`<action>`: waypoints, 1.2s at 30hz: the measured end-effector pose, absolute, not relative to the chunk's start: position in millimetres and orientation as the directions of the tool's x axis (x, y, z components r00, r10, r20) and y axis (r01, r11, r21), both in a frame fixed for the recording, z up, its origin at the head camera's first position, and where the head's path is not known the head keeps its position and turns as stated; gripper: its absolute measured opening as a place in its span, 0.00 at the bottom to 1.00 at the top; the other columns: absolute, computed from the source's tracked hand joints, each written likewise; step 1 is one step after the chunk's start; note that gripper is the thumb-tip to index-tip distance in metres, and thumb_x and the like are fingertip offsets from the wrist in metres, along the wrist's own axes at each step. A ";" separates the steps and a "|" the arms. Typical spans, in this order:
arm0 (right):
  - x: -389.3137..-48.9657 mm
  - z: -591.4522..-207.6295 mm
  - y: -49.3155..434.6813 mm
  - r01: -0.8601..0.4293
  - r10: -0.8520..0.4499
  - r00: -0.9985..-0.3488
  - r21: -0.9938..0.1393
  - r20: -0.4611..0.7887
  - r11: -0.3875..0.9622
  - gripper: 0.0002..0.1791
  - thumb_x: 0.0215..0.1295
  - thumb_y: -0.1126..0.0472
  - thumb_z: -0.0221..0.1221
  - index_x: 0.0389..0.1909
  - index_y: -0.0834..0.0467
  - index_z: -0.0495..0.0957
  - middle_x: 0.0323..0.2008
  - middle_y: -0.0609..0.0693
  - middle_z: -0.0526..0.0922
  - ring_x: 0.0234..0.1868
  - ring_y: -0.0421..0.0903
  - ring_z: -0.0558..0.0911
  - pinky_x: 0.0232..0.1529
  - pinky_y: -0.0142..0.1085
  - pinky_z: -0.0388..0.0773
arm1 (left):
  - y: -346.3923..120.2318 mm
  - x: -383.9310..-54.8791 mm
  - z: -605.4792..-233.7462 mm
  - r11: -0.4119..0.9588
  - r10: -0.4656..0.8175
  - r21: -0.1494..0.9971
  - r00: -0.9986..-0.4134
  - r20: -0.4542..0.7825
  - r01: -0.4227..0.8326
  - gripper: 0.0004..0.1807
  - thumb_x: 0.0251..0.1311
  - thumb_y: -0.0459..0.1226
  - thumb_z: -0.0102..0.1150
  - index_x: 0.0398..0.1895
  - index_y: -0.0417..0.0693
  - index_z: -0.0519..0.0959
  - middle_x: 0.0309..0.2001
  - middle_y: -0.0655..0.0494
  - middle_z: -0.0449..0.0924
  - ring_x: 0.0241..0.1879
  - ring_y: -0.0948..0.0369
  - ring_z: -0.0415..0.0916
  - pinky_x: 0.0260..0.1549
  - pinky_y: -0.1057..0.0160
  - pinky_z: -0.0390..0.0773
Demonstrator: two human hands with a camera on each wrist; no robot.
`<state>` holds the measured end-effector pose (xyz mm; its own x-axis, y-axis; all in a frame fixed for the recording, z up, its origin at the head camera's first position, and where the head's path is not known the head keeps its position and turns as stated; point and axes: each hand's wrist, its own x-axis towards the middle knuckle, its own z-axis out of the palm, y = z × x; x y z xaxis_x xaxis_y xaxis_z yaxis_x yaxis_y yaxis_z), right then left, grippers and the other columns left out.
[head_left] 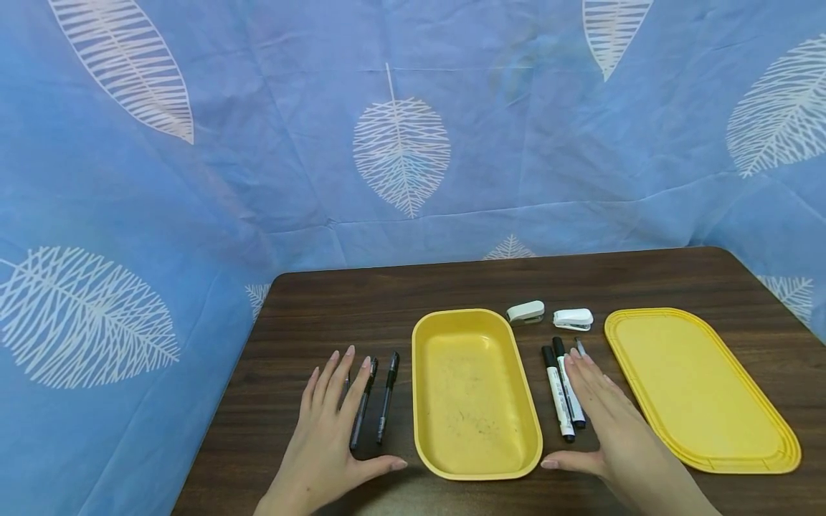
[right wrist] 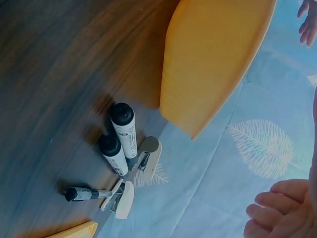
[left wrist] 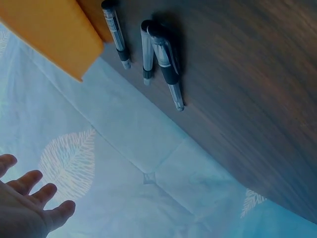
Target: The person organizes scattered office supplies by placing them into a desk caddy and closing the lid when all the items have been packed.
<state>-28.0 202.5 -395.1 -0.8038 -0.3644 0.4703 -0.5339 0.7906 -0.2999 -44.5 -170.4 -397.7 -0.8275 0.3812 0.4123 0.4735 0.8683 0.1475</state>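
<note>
My left hand (head_left: 325,437) is spread, fingers straight and thumb out to the right, holding nothing. It overlaps the black pens (head_left: 388,398) left of the yellow box (head_left: 476,401); three of these pens (left wrist: 166,64) lie on the table in the left wrist view. On the box's other side my right hand (head_left: 613,433), likewise spread and holding nothing, has its thumb pointing left toward the box. Close to its fingers lie two white markers (head_left: 558,394) with black caps. A slimmer pen (right wrist: 88,194) lies beside them, partly hidden by the right hand in the head view.
Two white staplers (head_left: 525,311) lie behind the markers, right of the box's far end. A yellow lid (head_left: 703,394) rests flat at the right of the dark wooden table (head_left: 342,301). Blue leaf-printed cloth (head_left: 290,143) hangs behind and to the left.
</note>
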 end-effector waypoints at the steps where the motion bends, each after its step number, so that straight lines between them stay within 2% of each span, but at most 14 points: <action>1: -28.1 -394.7 202.1 -0.539 -0.366 -0.797 -0.292 0.480 0.790 0.69 0.32 0.36 0.71 0.75 0.60 0.51 0.76 0.53 0.52 0.77 0.33 0.39 0.70 0.15 0.33 | -171.1 -44.9 -397.5 0.870 0.377 0.150 -0.829 0.414 0.470 0.68 0.37 0.79 0.53 0.78 0.54 0.46 0.79 0.51 0.41 0.76 0.47 0.45 0.66 0.38 0.54; 5: -27.9 -393.1 199.7 -0.547 -0.369 -0.787 -0.285 0.494 0.787 0.69 0.31 0.36 0.72 0.75 0.60 0.51 0.77 0.52 0.52 0.77 0.32 0.40 0.70 0.15 0.35 | -174.0 -46.2 -396.3 0.875 0.369 0.146 -0.831 0.416 0.461 0.68 0.36 0.79 0.53 0.78 0.53 0.46 0.79 0.50 0.42 0.76 0.47 0.45 0.66 0.37 0.56; 11: -27.6 -392.7 195.3 -0.558 -0.371 -0.782 -0.297 0.501 0.775 0.67 0.35 0.32 0.67 0.75 0.61 0.51 0.76 0.53 0.53 0.77 0.33 0.42 0.70 0.14 0.37 | -179.8 -47.4 -395.7 0.880 0.350 0.156 -0.834 0.426 0.449 0.68 0.37 0.79 0.53 0.78 0.51 0.48 0.78 0.50 0.43 0.76 0.46 0.46 0.66 0.37 0.56; 16: -27.5 -395.3 192.3 -0.554 -0.372 -0.791 -0.311 0.486 0.772 0.68 0.32 0.35 0.70 0.75 0.60 0.51 0.77 0.51 0.52 0.77 0.30 0.42 0.68 0.12 0.37 | -185.1 -47.7 -398.1 0.888 0.324 0.170 -0.843 0.429 0.427 0.68 0.36 0.79 0.54 0.78 0.52 0.48 0.78 0.51 0.43 0.76 0.46 0.47 0.65 0.36 0.58; 22: -30.2 -398.6 189.5 -0.614 -0.407 -0.747 -0.311 0.527 0.725 0.67 0.32 0.37 0.71 0.73 0.66 0.54 0.76 0.53 0.52 0.77 0.33 0.44 0.69 0.12 0.41 | -190.4 -46.8 -401.3 0.894 0.302 0.188 -0.858 0.416 0.406 0.68 0.36 0.78 0.56 0.77 0.52 0.49 0.78 0.50 0.46 0.76 0.48 0.45 0.63 0.34 0.59; 27: -31.1 -403.8 186.4 -0.640 -0.423 -0.723 -0.297 0.546 0.709 0.66 0.37 0.33 0.67 0.72 0.68 0.55 0.76 0.54 0.53 0.78 0.35 0.45 0.70 0.14 0.42 | -193.2 -45.4 -403.6 0.900 0.280 0.210 -0.875 0.395 0.382 0.67 0.35 0.77 0.58 0.78 0.55 0.48 0.78 0.51 0.45 0.76 0.47 0.45 0.61 0.32 0.59; 36: -29.2 -412.3 180.7 -0.615 -0.423 -0.759 -0.333 0.494 0.715 0.67 0.35 0.35 0.69 0.74 0.64 0.52 0.76 0.51 0.53 0.77 0.31 0.43 0.69 0.13 0.40 | -197.2 -45.9 -409.5 0.905 0.272 0.198 -0.872 0.408 0.375 0.67 0.35 0.77 0.59 0.78 0.56 0.47 0.78 0.51 0.45 0.76 0.48 0.45 0.62 0.34 0.59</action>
<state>-29.2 180.7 -412.3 -0.7595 -0.4232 0.4941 -0.6150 0.7147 -0.3331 -45.9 -197.2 -409.5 -0.8716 0.2723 0.4076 0.3754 0.9054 0.1980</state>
